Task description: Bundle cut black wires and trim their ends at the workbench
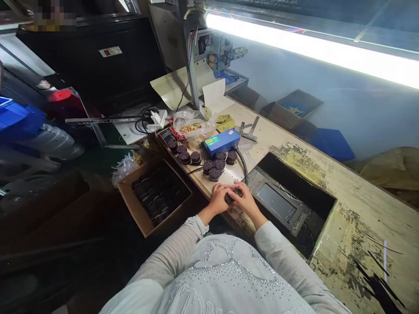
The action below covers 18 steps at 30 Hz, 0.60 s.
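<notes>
Near the front edge of the wooden bench, my left hand [220,198] and my right hand [245,199] meet around one dark round bundle [229,197]. Fingers of both hands wrap its sides, and only part of it shows between them. Just beyond my hands stand several similar dark bundles [215,174] with speckled tops, grouped close together. More of them sit farther left beside a blue box [222,142] with a green and yellow label. A black ribbed hose [242,163] curves down from that box to the right of the bundles.
Left of the bench is an open cardboard box [131,203] holding dark bundles. A recessed opening [299,174] with a metal-framed panel [276,203] lies right of my hands. Clear plastic bags [196,124] and metal squares [248,133] lie farther back; dark strips [381,283] are at lower right.
</notes>
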Available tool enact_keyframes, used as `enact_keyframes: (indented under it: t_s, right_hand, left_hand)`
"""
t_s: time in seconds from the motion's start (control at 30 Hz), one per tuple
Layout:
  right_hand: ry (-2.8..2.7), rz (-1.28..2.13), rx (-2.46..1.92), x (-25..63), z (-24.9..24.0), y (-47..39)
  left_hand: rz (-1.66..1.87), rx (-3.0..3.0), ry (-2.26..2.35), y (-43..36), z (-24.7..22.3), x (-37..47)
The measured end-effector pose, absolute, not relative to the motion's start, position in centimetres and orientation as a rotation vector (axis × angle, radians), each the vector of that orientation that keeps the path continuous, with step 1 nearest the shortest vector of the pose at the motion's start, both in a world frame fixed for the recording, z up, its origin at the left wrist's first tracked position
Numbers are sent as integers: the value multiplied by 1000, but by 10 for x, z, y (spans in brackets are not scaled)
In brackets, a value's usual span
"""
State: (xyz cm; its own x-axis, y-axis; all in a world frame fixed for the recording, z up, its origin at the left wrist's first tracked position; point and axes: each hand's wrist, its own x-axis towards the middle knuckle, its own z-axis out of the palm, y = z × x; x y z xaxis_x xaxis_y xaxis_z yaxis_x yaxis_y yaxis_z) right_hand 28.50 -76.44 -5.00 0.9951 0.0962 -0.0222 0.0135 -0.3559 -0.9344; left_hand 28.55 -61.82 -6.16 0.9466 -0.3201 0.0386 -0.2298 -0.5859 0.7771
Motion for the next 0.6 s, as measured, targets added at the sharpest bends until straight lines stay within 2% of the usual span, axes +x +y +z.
enact_keyframes:
  t_s: [0.6]
  right_hand:
    - [60, 61, -1805, 289, -52, -767]
  left_hand:
    - [-97, 2190, -356, -619, -60, 285]
